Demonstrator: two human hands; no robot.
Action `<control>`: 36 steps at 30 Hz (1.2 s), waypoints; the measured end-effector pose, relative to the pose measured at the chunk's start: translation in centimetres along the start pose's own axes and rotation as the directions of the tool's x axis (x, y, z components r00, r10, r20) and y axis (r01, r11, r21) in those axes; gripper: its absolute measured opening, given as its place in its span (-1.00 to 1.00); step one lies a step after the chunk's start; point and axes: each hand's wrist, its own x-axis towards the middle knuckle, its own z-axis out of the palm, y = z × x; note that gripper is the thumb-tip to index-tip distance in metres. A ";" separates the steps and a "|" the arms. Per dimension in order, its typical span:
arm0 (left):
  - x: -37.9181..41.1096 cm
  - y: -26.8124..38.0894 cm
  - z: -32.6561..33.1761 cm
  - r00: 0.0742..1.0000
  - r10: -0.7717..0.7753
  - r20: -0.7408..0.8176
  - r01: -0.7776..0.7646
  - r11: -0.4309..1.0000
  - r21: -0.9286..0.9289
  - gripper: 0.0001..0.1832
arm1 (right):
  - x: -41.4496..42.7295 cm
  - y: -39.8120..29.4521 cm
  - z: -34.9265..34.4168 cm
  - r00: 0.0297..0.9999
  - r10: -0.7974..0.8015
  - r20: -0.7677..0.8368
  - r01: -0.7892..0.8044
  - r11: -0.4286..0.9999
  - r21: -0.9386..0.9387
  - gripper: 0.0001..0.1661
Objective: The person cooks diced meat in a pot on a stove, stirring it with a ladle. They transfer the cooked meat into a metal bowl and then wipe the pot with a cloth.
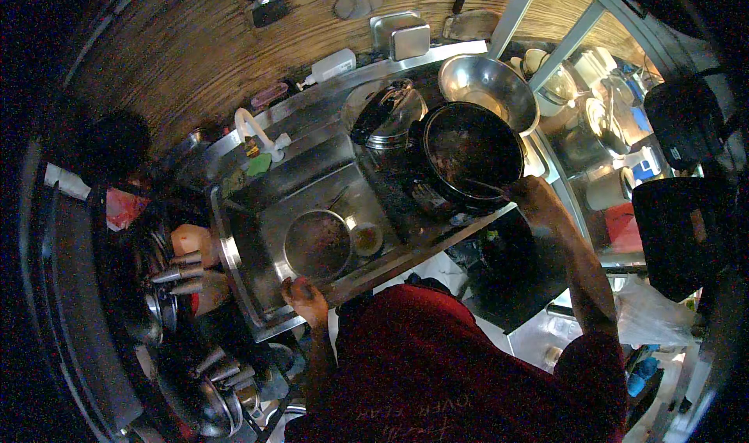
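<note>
My right hand [526, 196] is at the near right rim of a large dark pot [471, 147], where a thin metal utensil lies inside the rim; whether the fingers grip the rim or the utensil is unclear. My left hand [306, 301] is over the near edge of the metal sink [248, 232], its fingers curled, just below a round metal pan [318, 245] in the basin. A small bowl [367, 239] is beside that pan. A wide steel bowl [488, 92] stands behind the pot, with a glass-and-metal lid [395, 115] to its left.
A white faucet [251, 128] rises behind the sink near a green sponge [258, 165]. A white plastic bottle [333, 66] and metal trays [409, 40] line the back ledge. Pans with metal handles [184, 270] crowd the left side. A dark bin [506, 279] stands below the counter.
</note>
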 end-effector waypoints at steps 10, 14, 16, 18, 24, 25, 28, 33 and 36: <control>0.6 0.1 0.9 1.000 0.023 -0.014 -0.023 0.999 -0.023 -0.78 | -1.0 1.4 -0.4 0.944 0.314 0.101 -0.327 0.844 0.425 -0.71; -0.1 -0.6 0.8 1.000 -0.017 0.024 0.018 0.999 -0.047 -0.79 | -1.2 -0.1 -1.9 0.928 0.361 0.090 -0.367 0.854 0.368 -0.73; -0.4 -0.7 1.0 1.000 -0.025 0.000 0.025 0.999 -0.041 -0.81 | -1.1 -1.5 -2.9 0.908 0.407 0.097 -0.413 0.839 0.355 -0.73; -0.6 -0.8 1.0 1.000 -0.006 -0.017 0.005 0.999 -0.033 -0.81 | -1.3 -2.5 -3.4 0.918 0.388 0.079 -0.390 0.852 0.348 -0.72; -0.2 -0.6 0.8 0.995 0.103 -0.005 -0.103 0.994 -0.027 -0.83 | -2.2 -0.3 -2.7 0.960 0.258 0.111 -0.275 0.779 0.563 -0.73; -0.1 -0.3 0.7 0.994 0.105 -0.005 -0.105 0.994 -0.027 -0.82 | -2.2 -0.3 -2.8 0.951 0.287 0.117 -0.306 0.803 0.511 -0.74; 0.2 1.0 0.3 1.000 -0.021 -0.001 0.021 0.996 -0.083 -0.82 | -2.2 0.2 -2.8 0.922 0.362 0.138 -0.384 0.805 0.452 -0.75; 0.5 1.4 0.2 1.000 -0.018 0.004 0.019 0.991 -0.132 -0.83 | -2.6 0.8 -2.4 0.933 0.351 0.086 -0.345 0.796 0.497 -0.74; 0.4 1.5 0.1 1.000 -0.023 0.007 0.024 0.992 -0.124 -0.83 | -2.9 -0.1 -3.4 0.965 0.253 0.069 -0.255 0.840 0.479 -0.74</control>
